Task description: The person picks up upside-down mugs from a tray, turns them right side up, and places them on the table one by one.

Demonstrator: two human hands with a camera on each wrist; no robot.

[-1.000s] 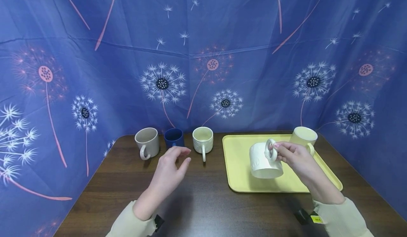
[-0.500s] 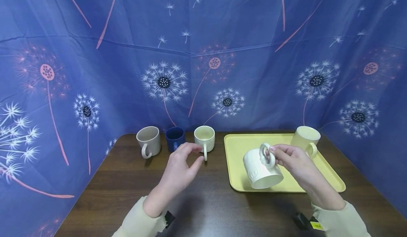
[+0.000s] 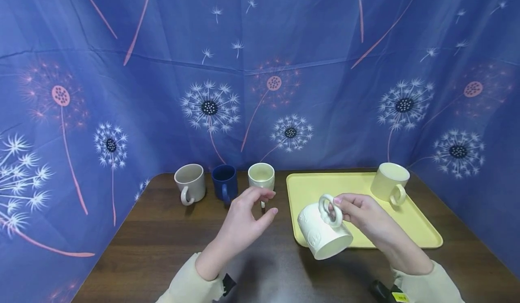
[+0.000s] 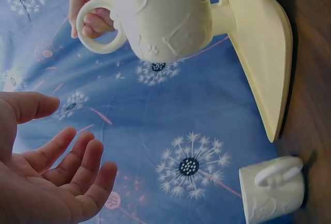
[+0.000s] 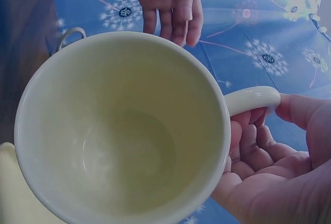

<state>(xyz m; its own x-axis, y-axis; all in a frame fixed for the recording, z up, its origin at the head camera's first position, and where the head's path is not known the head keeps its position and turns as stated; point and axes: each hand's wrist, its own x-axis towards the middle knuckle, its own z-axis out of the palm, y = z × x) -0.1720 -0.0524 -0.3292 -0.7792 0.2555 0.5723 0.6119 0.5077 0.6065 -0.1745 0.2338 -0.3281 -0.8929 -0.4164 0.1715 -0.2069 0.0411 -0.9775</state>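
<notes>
A white embossed mug (image 3: 323,233) hangs tilted over the front left corner of the yellow tray (image 3: 357,190), its mouth facing toward me and down. My right hand (image 3: 338,204) pinches the ring handle (image 5: 252,100). The mug is empty inside (image 5: 119,131). To its left my left hand (image 3: 266,203) hovers with loosely curved fingers and holds nothing; its palm (image 4: 46,177) faces the mug (image 4: 165,17). A short gap separates the left hand from the mug.
Three mugs stand in a row at the back of the dark wooden table: beige (image 3: 189,183), dark blue (image 3: 224,183) and cream (image 3: 261,176). A pale yellow mug (image 3: 390,183) stands on the tray's far right corner. Blue dandelion cloth walls in three sides.
My right hand has carried the white mug left and toward me off the tray's middle, tilting it further. My left hand has moved right, toward the mug.
</notes>
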